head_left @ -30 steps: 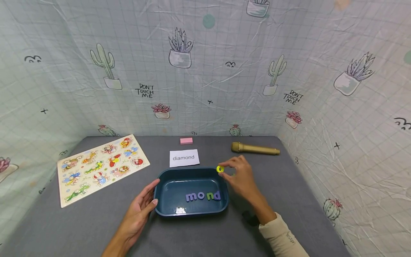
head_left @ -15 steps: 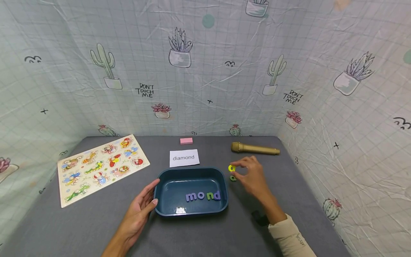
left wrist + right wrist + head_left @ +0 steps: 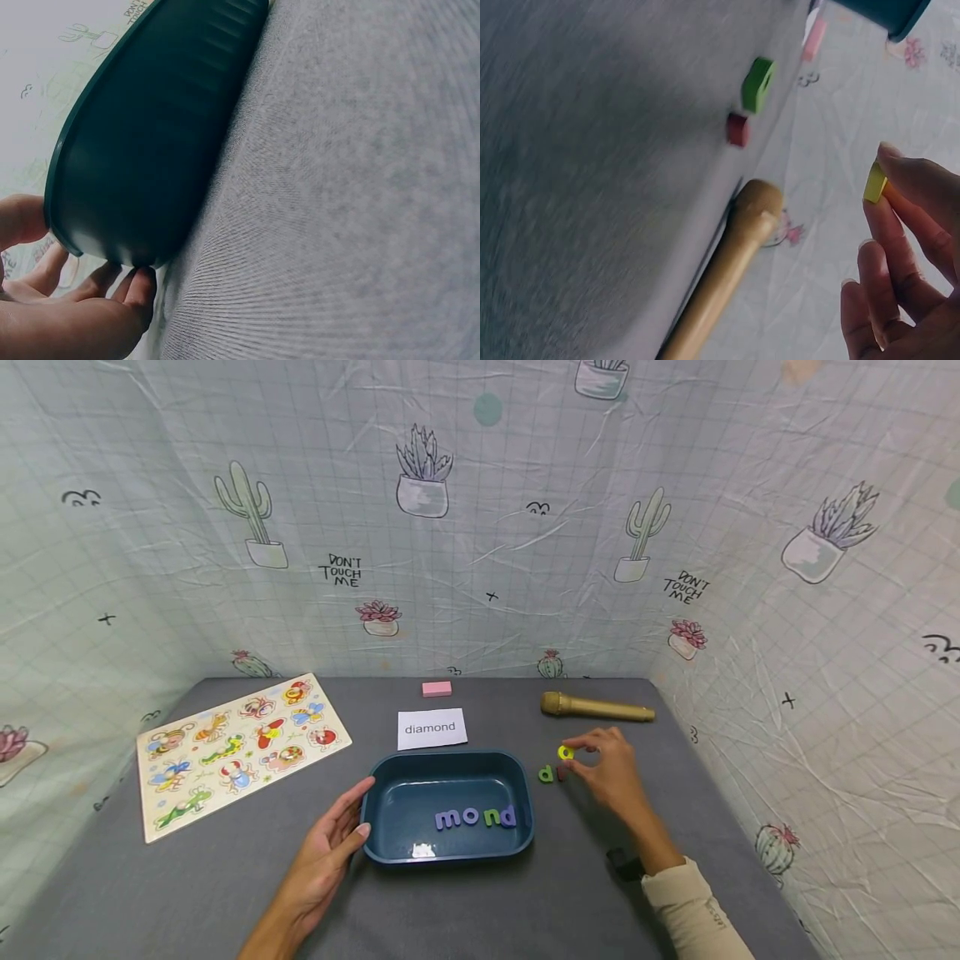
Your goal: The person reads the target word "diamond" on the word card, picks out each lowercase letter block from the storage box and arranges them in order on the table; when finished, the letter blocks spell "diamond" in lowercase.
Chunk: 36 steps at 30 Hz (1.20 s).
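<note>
My right hand (image 3: 611, 772) pinches a small yellow letter (image 3: 566, 752), round with a hole, between thumb and fingertips above the table. In the right wrist view the yellow letter (image 3: 874, 182) shows edge-on. Just below it on the table lie a green letter d (image 3: 546, 774) and a small red piece (image 3: 560, 773), partly hidden by the fingers. My left hand (image 3: 327, 843) holds the left end of the dark blue tray (image 3: 447, 862), thumb at the rim and fingertips against the outer wall (image 3: 112, 225). Purple and green letters (image 3: 470, 817) inside the tray spell "mond".
Behind the tray lie a white card (image 3: 432, 729) printed "diamond" and a pink block (image 3: 437, 689). A gold microphone (image 3: 596, 707) lies at the back right. An insect puzzle board (image 3: 243, 756) is at the left. Patterned cloth (image 3: 480, 527) hangs around the grey table (image 3: 450, 918).
My right hand has moved right, away from the tray's back right corner, with the yellow letter pinched. The green d and red piece have come into sight. My left hand stays put.
</note>
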Available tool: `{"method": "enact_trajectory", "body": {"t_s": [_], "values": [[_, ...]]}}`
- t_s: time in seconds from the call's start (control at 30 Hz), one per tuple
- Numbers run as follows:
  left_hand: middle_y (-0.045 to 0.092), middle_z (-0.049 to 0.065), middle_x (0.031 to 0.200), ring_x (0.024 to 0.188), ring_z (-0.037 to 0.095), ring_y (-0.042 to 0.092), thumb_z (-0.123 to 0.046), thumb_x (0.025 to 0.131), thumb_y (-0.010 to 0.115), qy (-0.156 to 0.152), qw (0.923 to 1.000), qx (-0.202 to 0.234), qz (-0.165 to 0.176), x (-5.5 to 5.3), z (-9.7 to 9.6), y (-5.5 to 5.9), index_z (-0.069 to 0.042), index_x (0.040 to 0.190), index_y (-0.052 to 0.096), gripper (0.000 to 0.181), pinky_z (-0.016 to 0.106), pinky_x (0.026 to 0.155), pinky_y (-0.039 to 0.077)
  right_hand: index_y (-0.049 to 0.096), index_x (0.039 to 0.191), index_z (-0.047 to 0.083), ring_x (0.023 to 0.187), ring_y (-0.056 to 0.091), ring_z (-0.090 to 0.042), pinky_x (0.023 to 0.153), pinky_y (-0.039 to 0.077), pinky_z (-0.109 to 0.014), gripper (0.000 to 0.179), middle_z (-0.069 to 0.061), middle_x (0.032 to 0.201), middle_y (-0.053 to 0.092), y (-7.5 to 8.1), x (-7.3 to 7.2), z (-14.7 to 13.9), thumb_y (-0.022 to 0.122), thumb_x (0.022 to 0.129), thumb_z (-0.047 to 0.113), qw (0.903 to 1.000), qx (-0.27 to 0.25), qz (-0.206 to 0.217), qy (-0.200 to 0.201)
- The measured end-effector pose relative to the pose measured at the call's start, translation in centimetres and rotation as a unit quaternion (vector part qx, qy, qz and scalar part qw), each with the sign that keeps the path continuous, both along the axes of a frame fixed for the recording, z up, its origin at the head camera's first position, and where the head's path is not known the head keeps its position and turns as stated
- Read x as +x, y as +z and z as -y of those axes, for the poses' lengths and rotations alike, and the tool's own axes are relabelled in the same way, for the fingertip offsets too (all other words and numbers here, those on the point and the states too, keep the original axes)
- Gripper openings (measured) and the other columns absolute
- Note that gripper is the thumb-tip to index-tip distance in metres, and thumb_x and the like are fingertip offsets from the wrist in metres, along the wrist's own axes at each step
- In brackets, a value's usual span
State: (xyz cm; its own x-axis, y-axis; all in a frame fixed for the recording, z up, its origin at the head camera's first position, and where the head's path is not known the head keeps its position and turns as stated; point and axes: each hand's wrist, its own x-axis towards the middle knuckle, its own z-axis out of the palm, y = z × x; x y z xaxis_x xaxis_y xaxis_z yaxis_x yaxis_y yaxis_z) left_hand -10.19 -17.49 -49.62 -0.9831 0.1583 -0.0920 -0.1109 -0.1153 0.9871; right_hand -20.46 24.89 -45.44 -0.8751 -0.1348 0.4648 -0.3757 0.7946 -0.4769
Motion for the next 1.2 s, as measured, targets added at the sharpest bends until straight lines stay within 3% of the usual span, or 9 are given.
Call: {"method": "enact_trajectory", "body": {"t_s": [0.27,0.83,1.2], "values": [[0.021,0.006,0.177,0.164,0.030,0.015,-0.011,0.108,0.060,0.000,1.0000,0.003,0.001,0.0,0.0,0.0,-0.019,0.166,0.033,0.064,0.003,0.105,0.038,0.084,0.103,0.009,0.098,0.062,-0.031,0.089,0.050,-0.054,0.025,-0.011,0.106,0.079,-0.6,-1.0,-2.0,0.093,0.080,0.009,0.9983,0.035,0.046,-0.006],[0.020,0.005,0.177,0.165,0.030,0.013,-0.012,0.108,0.060,-0.006,0.9999,0.009,-0.005,0.0,0.0,0.0,-0.018,0.166,0.032,0.065,0.002,0.107,0.036,0.085,0.102,0.013,0.104,0.064,-0.032,0.092,0.053,-0.055,0.021,-0.008,0.106,0.080,-1.3,-2.8,-3.1,0.091,0.083,0.010,0.9824,0.105,0.154,0.017],[0.020,0.006,0.177,0.165,0.031,0.011,-0.011,0.108,0.060,-0.010,0.9998,0.011,-0.011,0.0,0.1,-0.1,-0.017,0.166,0.032,0.065,0.002,0.107,0.035,0.085,0.098,0.012,0.107,0.064,-0.035,0.096,0.053,-0.056,0.020,-0.007,0.101,0.080,-2.1,-3.0,-2.8,0.092,0.080,0.006,0.9785,0.113,0.171,0.024]]}}
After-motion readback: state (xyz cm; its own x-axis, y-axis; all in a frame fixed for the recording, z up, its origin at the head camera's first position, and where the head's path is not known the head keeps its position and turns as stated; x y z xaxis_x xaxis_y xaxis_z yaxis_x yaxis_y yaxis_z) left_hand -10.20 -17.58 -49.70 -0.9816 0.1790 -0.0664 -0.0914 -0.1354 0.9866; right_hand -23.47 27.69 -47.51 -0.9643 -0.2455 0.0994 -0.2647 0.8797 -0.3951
